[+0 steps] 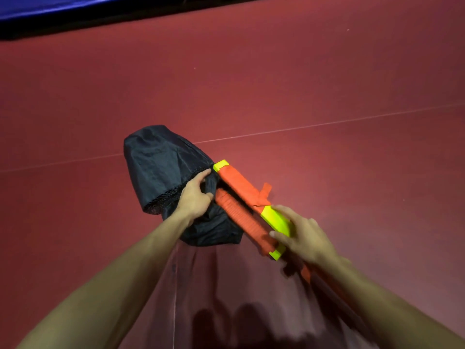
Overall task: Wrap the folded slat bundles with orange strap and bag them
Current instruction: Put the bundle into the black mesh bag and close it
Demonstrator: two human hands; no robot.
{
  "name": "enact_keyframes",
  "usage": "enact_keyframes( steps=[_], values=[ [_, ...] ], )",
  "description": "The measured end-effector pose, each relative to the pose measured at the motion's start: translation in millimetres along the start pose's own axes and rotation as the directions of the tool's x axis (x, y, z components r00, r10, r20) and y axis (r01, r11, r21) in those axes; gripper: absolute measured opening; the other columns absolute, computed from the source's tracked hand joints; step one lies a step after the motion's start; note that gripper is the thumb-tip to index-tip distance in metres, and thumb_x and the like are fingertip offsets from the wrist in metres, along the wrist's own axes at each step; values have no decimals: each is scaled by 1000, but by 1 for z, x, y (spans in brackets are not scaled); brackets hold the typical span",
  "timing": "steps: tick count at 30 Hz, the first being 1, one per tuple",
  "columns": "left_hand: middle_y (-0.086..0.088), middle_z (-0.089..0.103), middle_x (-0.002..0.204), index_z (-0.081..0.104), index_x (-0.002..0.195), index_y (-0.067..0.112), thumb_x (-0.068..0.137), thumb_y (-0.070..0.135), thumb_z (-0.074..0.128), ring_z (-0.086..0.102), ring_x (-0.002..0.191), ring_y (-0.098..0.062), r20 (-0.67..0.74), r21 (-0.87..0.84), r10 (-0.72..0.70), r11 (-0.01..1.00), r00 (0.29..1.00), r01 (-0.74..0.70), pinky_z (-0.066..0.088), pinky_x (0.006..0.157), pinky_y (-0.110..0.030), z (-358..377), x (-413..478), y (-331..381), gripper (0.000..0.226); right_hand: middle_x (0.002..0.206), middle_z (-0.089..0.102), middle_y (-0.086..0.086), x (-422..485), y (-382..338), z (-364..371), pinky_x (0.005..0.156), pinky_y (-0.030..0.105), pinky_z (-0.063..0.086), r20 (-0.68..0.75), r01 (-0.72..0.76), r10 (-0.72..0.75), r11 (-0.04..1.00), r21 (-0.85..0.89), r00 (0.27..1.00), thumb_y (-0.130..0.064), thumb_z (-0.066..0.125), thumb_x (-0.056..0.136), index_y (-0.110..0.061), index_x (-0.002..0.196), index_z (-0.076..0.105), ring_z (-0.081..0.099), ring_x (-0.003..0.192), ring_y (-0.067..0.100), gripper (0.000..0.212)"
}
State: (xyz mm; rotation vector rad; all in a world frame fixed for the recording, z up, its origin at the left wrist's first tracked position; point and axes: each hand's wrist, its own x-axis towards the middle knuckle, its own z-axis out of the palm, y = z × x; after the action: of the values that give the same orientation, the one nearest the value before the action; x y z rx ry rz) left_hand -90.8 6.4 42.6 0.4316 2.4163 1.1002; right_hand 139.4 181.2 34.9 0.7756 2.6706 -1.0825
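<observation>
Two neon-yellow slat bundles [275,220], each wound with orange strap [239,183], lie side by side and point diagonally toward a black fabric bag [161,167]. My right hand [304,235] grips their near yellow ends. My left hand [195,197] pinches the bag's mouth beside its lace-like trim. The far tips of the bundles reach the bag's opening; one yellow tip still shows outside. A loose strap tail sticks up from the upper bundle.
Everything is held above a dark red floor [327,84] with a thin pale seam line across it. A blue and black mat edge [50,13] runs along the top left. A loose orange strap end trails under my right forearm.
</observation>
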Motion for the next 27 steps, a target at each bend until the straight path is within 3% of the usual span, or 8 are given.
enact_keyframes(
  steps=[2, 8, 13, 16, 19, 22, 24, 27],
  values=[
    [-3, 58, 139, 45, 146, 34, 82, -4, 59, 63, 116, -24, 7, 3, 21, 1000, 1000, -21, 53, 97, -43, -3, -1, 2, 76, 132, 62, -4, -10, 9, 4, 89, 41, 48, -3, 19, -19, 999, -33, 1000, -57, 62, 84, -47, 143, 32, 57, 117, 34, 68],
    [-2, 56, 143, 42, 150, 26, 84, -6, 57, 52, 132, -18, -13, 45, 58, 997, 998, -58, 37, 116, -38, -7, -3, 1, 75, 127, 65, -3, -37, 31, 13, 86, 40, 50, 2, 45, -45, 995, -91, 999, -72, 46, 74, -43, 144, 33, 59, 116, 30, 76],
    [-5, 62, 135, 42, 151, 25, 84, -8, 55, 66, 105, -19, 87, 225, 189, 953, 978, -204, 43, 97, -21, -4, -11, 3, 76, 126, 65, 1, -31, 21, 16, 83, 38, 46, 2, 53, -54, 979, -195, 999, -55, 60, 85, -45, 146, 33, 58, 115, 29, 67],
    [-8, 57, 143, 42, 151, 23, 81, -10, 52, 56, 127, -24, 40, 296, 222, 929, 974, -223, 37, 106, -23, -7, -12, -4, 78, 126, 65, 2, -24, 14, 21, 83, 40, 48, 5, 45, -45, 977, -207, 999, -58, 57, 85, -46, 147, 32, 58, 116, 30, 68],
    [-8, 57, 142, 42, 151, 24, 80, -12, 50, 58, 124, -22, 12, 254, 223, 942, 975, -219, 36, 100, -14, -9, -15, -7, 80, 128, 62, 3, -18, 13, 25, 84, 41, 49, 24, 25, -20, 966, -259, 1000, -59, 53, 86, -46, 148, 27, 56, 118, 31, 69],
    [-7, 57, 143, 44, 150, 24, 79, -14, 47, 58, 124, -22, -5, 201, 275, 942, 961, -269, 37, 106, -15, -7, -18, 2, 81, 124, 60, 5, -11, 0, 23, 85, 41, 48, 36, 15, -4, 951, -309, 999, -55, 53, 88, -46, 150, 22, 56, 118, 33, 70],
    [-5, 59, 139, 48, 147, 23, 77, -16, 46, 60, 117, -18, -7, 160, 290, 945, 957, -285, 37, 99, -6, -2, -22, 12, 81, 124, 58, 7, -6, -11, 23, 86, 41, 48, 55, 21, -4, 946, -324, 999, -52, 55, 89, -46, 150, 20, 55, 118, 33, 71],
    [-5, 61, 137, 56, 141, 16, 72, -18, 45, 58, 124, -15, 126, 115, 360, 920, 924, -374, 30, 97, 3, 20, -36, 23, 78, 130, 60, 8, 5, -29, 22, 87, 42, 47, 54, 5, 9, 968, -253, 998, -51, 60, 88, -44, 147, 26, 55, 120, 34, 69]
  ],
)
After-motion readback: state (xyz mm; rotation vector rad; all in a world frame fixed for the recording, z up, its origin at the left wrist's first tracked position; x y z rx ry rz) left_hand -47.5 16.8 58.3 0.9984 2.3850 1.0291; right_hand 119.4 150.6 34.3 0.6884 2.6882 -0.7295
